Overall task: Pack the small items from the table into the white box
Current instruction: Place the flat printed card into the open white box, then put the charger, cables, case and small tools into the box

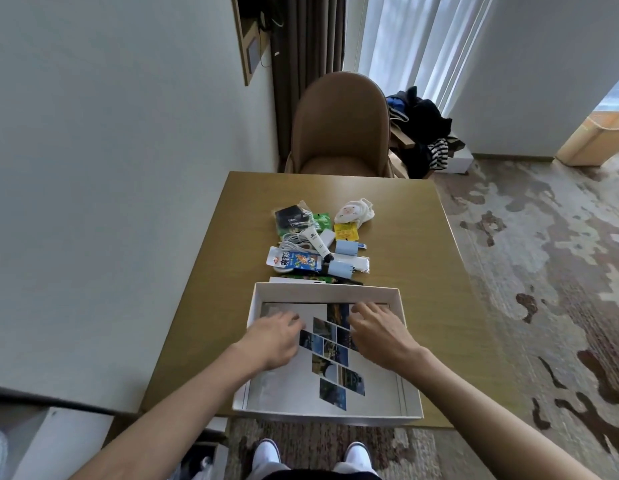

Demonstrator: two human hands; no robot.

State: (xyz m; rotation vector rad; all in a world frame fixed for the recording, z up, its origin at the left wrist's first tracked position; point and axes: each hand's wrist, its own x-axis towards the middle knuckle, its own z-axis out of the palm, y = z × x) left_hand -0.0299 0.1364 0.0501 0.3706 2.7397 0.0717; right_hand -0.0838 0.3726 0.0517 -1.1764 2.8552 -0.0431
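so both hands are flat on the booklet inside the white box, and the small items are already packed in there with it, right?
Not quite. The head view shows both the left hand and right hand on the booklet inside the white box, but the small items lie on the table beyond the box, not yet packed.

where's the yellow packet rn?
In the head view, the yellow packet lies on the table beyond the white box, at the pile's far right, just in front of the white pouch.
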